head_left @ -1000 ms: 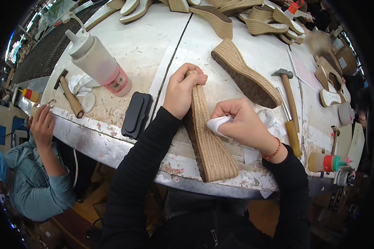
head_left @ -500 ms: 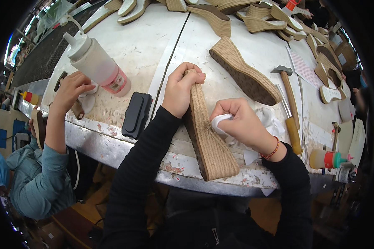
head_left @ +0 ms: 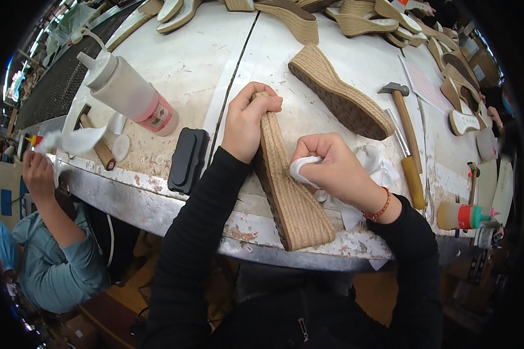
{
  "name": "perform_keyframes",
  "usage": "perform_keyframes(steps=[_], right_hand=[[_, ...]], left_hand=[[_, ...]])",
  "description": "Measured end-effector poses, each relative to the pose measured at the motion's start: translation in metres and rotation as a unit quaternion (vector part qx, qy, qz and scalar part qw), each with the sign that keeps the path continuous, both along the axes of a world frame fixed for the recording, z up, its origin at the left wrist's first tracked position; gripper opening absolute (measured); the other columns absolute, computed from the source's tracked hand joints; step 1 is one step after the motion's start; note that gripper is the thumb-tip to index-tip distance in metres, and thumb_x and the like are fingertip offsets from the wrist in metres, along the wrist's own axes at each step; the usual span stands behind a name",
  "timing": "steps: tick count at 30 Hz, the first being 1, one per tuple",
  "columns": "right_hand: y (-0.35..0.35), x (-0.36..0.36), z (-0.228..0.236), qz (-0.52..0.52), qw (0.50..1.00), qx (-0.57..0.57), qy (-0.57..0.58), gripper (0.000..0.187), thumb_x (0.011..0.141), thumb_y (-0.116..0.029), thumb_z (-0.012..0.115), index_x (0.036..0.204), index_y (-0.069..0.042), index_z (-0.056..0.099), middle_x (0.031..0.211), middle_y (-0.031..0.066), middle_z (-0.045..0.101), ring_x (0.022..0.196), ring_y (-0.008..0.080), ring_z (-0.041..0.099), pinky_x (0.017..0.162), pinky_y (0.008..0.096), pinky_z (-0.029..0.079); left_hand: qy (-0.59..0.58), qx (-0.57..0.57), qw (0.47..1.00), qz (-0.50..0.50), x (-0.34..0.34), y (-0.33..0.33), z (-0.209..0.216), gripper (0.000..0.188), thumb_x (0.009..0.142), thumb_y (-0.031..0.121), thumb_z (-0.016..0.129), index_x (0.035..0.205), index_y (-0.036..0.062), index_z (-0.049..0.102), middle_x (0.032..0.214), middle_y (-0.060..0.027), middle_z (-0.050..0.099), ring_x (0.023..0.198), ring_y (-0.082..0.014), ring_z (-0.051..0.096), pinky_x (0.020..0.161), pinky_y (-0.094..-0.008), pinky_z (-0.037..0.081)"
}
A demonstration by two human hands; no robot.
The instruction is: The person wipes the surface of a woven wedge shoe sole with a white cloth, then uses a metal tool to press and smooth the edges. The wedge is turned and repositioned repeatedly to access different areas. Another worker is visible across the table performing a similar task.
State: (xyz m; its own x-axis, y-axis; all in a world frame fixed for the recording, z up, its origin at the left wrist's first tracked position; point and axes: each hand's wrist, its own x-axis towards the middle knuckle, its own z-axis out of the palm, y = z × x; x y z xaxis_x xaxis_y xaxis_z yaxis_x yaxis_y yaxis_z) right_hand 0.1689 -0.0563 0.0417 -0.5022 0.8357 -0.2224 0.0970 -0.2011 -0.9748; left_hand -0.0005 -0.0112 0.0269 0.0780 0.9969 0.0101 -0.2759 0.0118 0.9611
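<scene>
A woven, rope-covered wedge shoe sole (head_left: pixel 301 215) stands on its side at the table's near edge, its thick heel end toward me. My left hand (head_left: pixel 247 121) is closed around the thin toe end. In my right hand (head_left: pixel 332 166) a white cloth (head_left: pixel 306 170) is bunched and pressed against the sole's woven side. More of the white fabric lies crumpled on the table behind that wrist. Beyond my hands a second wedge sole (head_left: pixel 340 96) rests on its side, brown patterned underside facing me.
Left of my hands are a black case (head_left: pixel 189 161) and a squeeze bottle (head_left: pixel 128 93). A hammer (head_left: pixel 403 116), a yellow-handled tool (head_left: pixel 412 180) and a small glue bottle (head_left: pixel 463 216) lie right. More wedge soles (head_left: pixel 361 23) pile up at the back. A co-worker's arm (head_left: pixel 52 198) is at left.
The co-worker's hand has moved left, away from beside the squeeze bottle, and now lifts a white cloth. My right hand has shifted slightly up and left along the sole.
</scene>
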Motion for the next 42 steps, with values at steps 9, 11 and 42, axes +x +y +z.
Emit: perform_keyframes(steps=[9, 11, 42], right_hand=[[0.001, 0.001, 0.001, 0.002, 1.0, -0.013, 0.001, 0.01, 0.076, -0.009, 0.061, 0.071, -0.001, 0.058, 0.059, -0.0018, 0.052, 0.048, 0.0032, 0.047, 0.041, 0.0192, 0.035], [0.0, 0.001, 0.013, 0.004, 0.998, -0.063, -0.012, 0.008, 0.076, -0.005, 0.062, 0.071, -0.002, 0.058, 0.062, -0.0036, 0.053, 0.052, 0.0013, 0.045, 0.045, 0.0176, 0.034], [0.006, 0.003, 0.007, 0.022, 0.998, 0.016, -0.054, 0.01, 0.075, -0.01, 0.062, 0.07, -0.002, 0.057, 0.058, -0.0024, 0.053, 0.045, 0.0025, 0.045, 0.039, 0.019, 0.033]], left_hand=[[-0.001, -0.005, 1.0, -0.005, -0.001, 0.002, -0.003, 0.012, 0.078, 0.012, 0.056, 0.084, 0.0017, 0.055, 0.076, -0.0024, 0.056, 0.072, -0.0081, 0.05, 0.068, -0.0205, 0.038], [0.005, -0.006, 1.0, -0.003, -0.001, 0.001, -0.002, 0.012, 0.078, 0.012, 0.056, 0.084, 0.0018, 0.055, 0.076, -0.0024, 0.056, 0.072, -0.0081, 0.05, 0.068, -0.0205, 0.038], [-0.009, -0.008, 1.0, -0.008, -0.001, 0.002, -0.003, 0.011, 0.079, 0.012, 0.056, 0.084, 0.0021, 0.055, 0.077, -0.0031, 0.056, 0.074, -0.0085, 0.051, 0.069, -0.0204, 0.039]])
